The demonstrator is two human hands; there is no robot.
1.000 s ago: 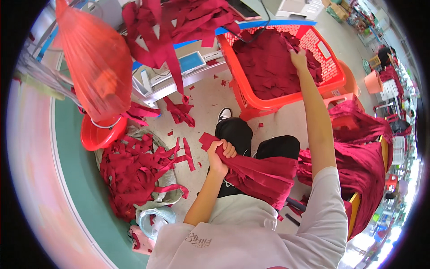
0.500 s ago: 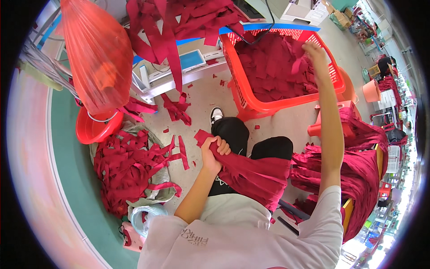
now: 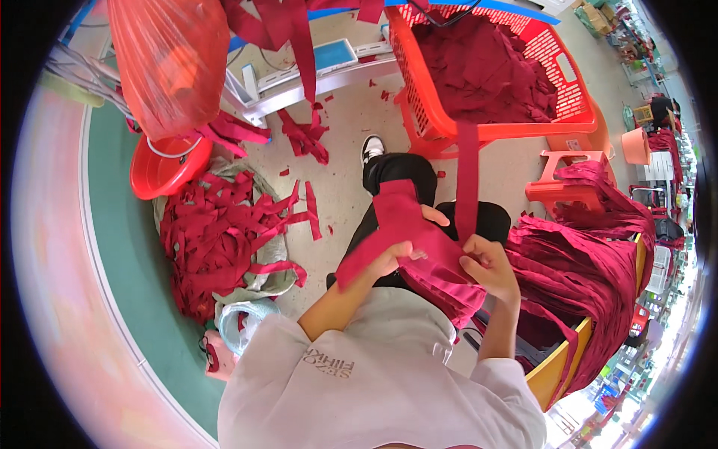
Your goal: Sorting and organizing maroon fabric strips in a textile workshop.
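Over my lap lies a bundle of dark red fabric strips (image 3: 407, 213), its pieces fanned out and hanging down between my knees and shirt. My left hand (image 3: 400, 256) is closed round the bundle, thumb on the near side and fingertips showing past its far edge. Just to the right, my right hand (image 3: 491, 271) pinches at the bundle's right side. One long fabric strip (image 3: 467, 176) stands out from the right fingers toward the basket. Part of the bundle is hidden under my hands.
Ahead stands a red plastic basket (image 3: 523, 133) heaped with red fabric pieces. A sack of strips (image 3: 217, 239) and a red basin (image 3: 168, 176) are on the left, under a hanging red bag (image 3: 172, 67). To the right, long red fabric (image 3: 583, 277) drapes over a yellow-edged frame (image 3: 561, 367).
My right hand has come back from above the basket to the bundle beside my left hand. The bundle has turned and spread, and one strip now extends from it. The view has shifted slightly.
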